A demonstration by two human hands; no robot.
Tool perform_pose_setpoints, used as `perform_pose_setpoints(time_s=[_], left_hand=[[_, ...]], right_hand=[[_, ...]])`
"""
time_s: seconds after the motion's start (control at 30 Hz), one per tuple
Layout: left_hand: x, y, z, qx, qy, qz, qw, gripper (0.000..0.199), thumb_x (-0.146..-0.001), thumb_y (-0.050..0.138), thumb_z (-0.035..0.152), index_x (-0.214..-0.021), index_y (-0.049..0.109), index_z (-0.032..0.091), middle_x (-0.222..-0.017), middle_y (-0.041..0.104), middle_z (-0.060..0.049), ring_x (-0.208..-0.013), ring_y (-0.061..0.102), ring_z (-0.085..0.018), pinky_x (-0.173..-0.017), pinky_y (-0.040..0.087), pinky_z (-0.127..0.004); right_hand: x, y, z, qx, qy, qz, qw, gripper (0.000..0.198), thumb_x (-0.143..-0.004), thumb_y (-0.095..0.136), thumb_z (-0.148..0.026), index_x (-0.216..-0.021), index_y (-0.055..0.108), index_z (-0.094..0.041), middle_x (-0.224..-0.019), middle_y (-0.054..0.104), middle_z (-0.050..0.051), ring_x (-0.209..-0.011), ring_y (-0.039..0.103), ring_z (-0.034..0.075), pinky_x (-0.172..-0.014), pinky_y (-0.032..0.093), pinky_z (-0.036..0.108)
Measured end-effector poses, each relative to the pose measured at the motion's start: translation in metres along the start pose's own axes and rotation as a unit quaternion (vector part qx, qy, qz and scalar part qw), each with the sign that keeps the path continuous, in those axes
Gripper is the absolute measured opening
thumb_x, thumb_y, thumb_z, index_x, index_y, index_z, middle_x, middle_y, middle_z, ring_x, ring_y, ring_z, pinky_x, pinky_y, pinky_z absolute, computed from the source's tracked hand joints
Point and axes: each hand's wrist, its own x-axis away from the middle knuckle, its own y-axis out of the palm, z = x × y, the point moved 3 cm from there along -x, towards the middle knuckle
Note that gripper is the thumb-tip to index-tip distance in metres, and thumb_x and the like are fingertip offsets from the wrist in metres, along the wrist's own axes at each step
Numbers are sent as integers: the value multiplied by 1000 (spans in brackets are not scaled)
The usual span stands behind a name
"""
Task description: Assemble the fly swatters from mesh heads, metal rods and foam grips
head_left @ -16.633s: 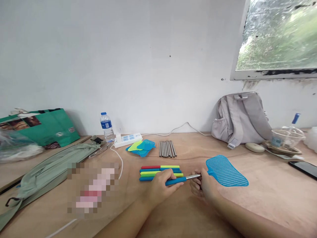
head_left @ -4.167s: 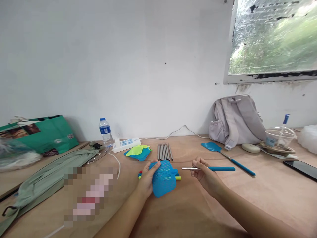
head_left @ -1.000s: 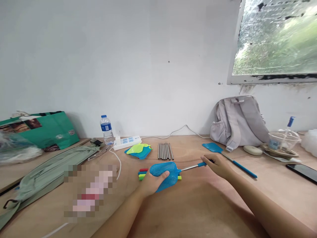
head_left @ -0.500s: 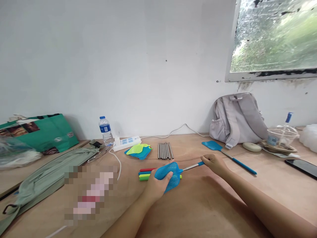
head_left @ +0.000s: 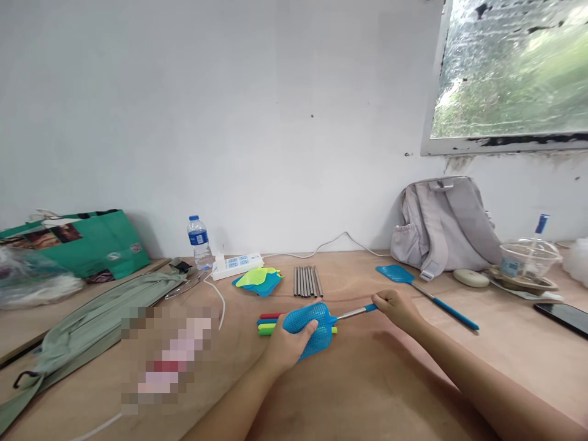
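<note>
A blue fly swatter [head_left: 316, 321] with a metal shaft and blue handle is held between my two hands over the table. My left hand [head_left: 288, 343] is closed on its mesh head, thumb on top. My right hand [head_left: 395, 307] is wrapped round the blue handle, hiding most of it. Beneath the swatter head lie several coloured handles [head_left: 269, 327] in red, blue and green, partly covered. Behind them is a row of metal rods [head_left: 307, 282]. To their left, a lime swatter head [head_left: 255, 278] rests on blue ones [head_left: 266, 289]. Another blue fly swatter [head_left: 452, 311] lies at right.
At the back stand a power strip [head_left: 236, 266], a water bottle [head_left: 199, 245] and a grey backpack [head_left: 443, 226]. A plastic cup [head_left: 528, 260] and a phone [head_left: 563, 318] are at right. A green bag [head_left: 105, 242] and grey-green cloth bag [head_left: 101, 312] lie left.
The view has shifted slightly. Both hands keep their hold on the swatter, which has barely moved; its head is turned a little more level.
</note>
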Motion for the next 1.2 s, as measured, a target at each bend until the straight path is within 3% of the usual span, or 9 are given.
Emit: perform_pose_setpoints(time_s=[0.23, 0.43, 0.6, 0.73, 0.9, 1.0, 1.1, 1.2], left_hand=[[-1, -1, -3, 10, 13, 15, 1000, 33, -67, 61, 38, -95, 66, 22, -105, 64, -3, -100, 57, -24, -94, 40, -39], [-9, -12, -10, 92, -39, -5, 995, 38, -62, 67, 37, -96, 64, 21, -101, 65, -4, -94, 60, -24, -88, 45, -40], [-19, -25, -17, 247, -107, 5, 963, 50, -56, 73, 25, -103, 58, 19, -95, 67, -8, -89, 61, -26, -81, 48, -42], [-23, -34, -21, 339, -156, 8, 928, 47, -61, 67, 25, -105, 53, 17, -96, 65, -10, -90, 61, -28, -77, 48, -44], [-28, -46, -8, 466, -60, -20, 883, 32, -71, 53, 34, -96, 55, 14, -93, 64, -9, -84, 62, -23, -74, 49, -36], [-30, -56, -5, 486, -16, -12, 874, 30, -75, 46, 34, -98, 54, 16, -96, 63, -8, -77, 62, -20, -66, 49, -34], [-32, -67, -11, 480, 9, 44, 876, 27, -73, 46, 32, -93, 56, 16, -93, 64, -8, -69, 63, -21, -64, 48, -37], [-35, -76, -22, 472, 29, 140, 870, 19, -70, 46, 28, -78, 58, 16, -70, 64, -4, -49, 57, -15, -55, 46, -32]], right_hand=[[1, 1, -3, 3, -2, -4, 1000, 38, -74, 37, -34, -41, 28, -19, -42, 27, -4, -40, 28, 8, -44, 15, 24], [6, -22, -17, -24, -61, -46, 997, 43, -81, 37, -40, -45, 46, -18, -45, 46, 0, -45, 41, 11, -47, 24, 24], [12, -37, -26, -95, -155, -71, 981, 19, -72, 56, -38, -81, 60, -23, -73, 61, 1, -60, 50, 14, -54, 34, 24], [13, -36, -24, -111, -174, -83, 975, 20, -72, 57, -39, -83, 59, -23, -82, 62, 3, -70, 53, 17, -60, 39, 27], [14, -34, -27, -30, -193, -72, 978, 21, -78, 50, -40, -89, 59, -24, -89, 63, 6, -81, 55, 22, -69, 41, 33], [12, -33, -23, 22, -181, -20, 983, 23, -82, 43, -40, -92, 56, -25, -92, 63, 7, -85, 56, 24, -72, 40, 36], [4, -34, -6, 74, -157, 56, 983, 25, -85, 36, -38, -95, 54, -23, -88, 64, 7, -80, 58, 24, -70, 39, 35], [-4, -43, 25, 136, -115, 124, 976, 28, -85, 34, -38, -96, 52, -20, -88, 64, 9, -79, 58, 24, -70, 38, 35]])
